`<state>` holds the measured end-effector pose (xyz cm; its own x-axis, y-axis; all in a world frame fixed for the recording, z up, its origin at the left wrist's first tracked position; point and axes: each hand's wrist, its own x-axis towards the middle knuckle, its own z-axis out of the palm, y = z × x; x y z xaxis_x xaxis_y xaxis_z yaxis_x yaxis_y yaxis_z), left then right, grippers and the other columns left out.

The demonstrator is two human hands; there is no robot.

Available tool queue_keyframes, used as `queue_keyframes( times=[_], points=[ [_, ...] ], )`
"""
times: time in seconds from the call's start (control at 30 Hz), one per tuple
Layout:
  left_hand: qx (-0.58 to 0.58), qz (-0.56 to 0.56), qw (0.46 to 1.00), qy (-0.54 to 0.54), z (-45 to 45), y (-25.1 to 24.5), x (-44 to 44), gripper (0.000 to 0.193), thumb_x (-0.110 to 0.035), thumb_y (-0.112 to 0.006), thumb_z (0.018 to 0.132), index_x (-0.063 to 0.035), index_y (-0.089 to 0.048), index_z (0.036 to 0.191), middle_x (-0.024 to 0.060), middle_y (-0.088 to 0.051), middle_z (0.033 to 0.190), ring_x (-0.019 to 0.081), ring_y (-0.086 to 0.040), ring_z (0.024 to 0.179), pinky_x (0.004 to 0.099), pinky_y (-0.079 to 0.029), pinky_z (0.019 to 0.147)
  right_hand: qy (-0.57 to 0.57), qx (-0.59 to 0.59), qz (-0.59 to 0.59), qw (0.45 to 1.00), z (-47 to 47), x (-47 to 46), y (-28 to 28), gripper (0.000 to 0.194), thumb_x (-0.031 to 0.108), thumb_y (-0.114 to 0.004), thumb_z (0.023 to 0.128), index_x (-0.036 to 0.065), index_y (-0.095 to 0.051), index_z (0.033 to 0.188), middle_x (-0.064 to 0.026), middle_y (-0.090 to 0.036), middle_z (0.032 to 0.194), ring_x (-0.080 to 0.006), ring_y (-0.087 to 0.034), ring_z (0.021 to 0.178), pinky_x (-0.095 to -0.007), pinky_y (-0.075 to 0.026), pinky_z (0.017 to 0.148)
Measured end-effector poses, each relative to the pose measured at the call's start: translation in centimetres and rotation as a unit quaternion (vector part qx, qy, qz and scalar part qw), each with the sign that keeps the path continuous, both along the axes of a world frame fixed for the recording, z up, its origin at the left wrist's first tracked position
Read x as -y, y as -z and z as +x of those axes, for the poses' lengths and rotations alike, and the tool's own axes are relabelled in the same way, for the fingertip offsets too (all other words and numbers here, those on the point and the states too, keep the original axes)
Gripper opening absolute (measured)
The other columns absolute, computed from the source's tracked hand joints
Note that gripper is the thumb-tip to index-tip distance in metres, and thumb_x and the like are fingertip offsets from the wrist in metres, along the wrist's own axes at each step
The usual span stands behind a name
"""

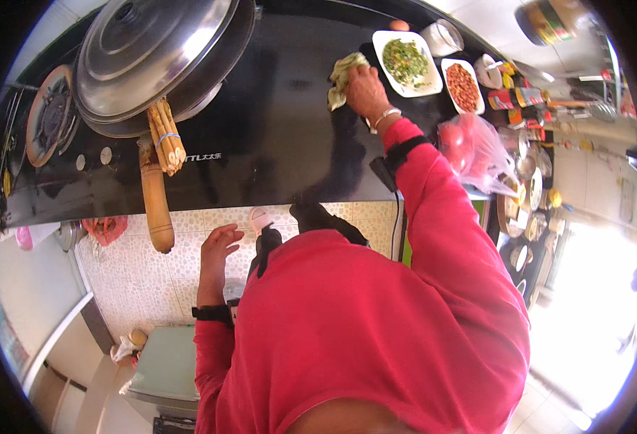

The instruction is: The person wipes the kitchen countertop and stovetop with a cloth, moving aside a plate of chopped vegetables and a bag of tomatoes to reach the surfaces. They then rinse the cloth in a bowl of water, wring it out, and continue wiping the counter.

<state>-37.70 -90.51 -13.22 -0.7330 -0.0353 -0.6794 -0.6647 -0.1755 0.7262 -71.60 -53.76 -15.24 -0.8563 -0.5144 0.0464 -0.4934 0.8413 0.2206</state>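
Observation:
My right hand point(366, 93) presses a crumpled pale green cloth point(341, 81) against the glossy black cooktop surface point(291, 135). Just past the cloth stands a white square dish point(431, 81) of chopped greens. Beside that dish is a smaller white dish point(480, 103) with reddish-brown nuts or beans. My left hand point(221, 243) hangs below the counter's front edge, holding nothing, with its fingers apart. Nearest to it is the wooden handle point(157, 206) of a wok, which juts out over the edge.
A metal lid point(150, 54) covers the wok on the left burner; a tied stick bundle point(166, 141) rests by its handle. Another burner point(51, 116) lies further left. At right are a bag of tomatoes point(467, 144), a glass jar point(442, 38), an egg point(399, 25) and several condiment containers point(513, 99).

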Motion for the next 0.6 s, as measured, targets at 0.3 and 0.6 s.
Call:
queue_keyframes(
  times=[0.3,0.6],
  points=[
    [0.085,-0.025,0.992,-0.092,4.0,-3.1,-3.0,0.04,-0.028,-0.056,0.094,-0.0009,-0.06,0.122,0.009,-0.068,0.108,0.0186,-0.064,0.107,0.0327,-0.049,0.092,0.093,-0.036,-0.087,0.991,-12.0,1.1,0.5,0.031,0.023,-0.056,0.087,0.0,-0.067,0.104,-0.0235,-0.065,0.103,-0.0435,-0.062,0.097,-0.0467,-0.052,0.084],
    [0.02,-0.008,1.0,0.0,-1.0,-1.4,-2.2,0.035,-0.027,-0.055,0.097,-0.002,-0.061,0.12,0.0096,-0.069,0.107,0.0186,-0.064,0.104,0.033,-0.049,0.09,0.054,0.099,-0.087,0.99,3.1,0.8,-3.2,0.026,0.014,-0.057,0.081,-0.001,-0.064,0.103,-0.0254,-0.062,0.105,-0.0423,-0.061,0.096,-0.048,-0.055,0.082]
  ],
)
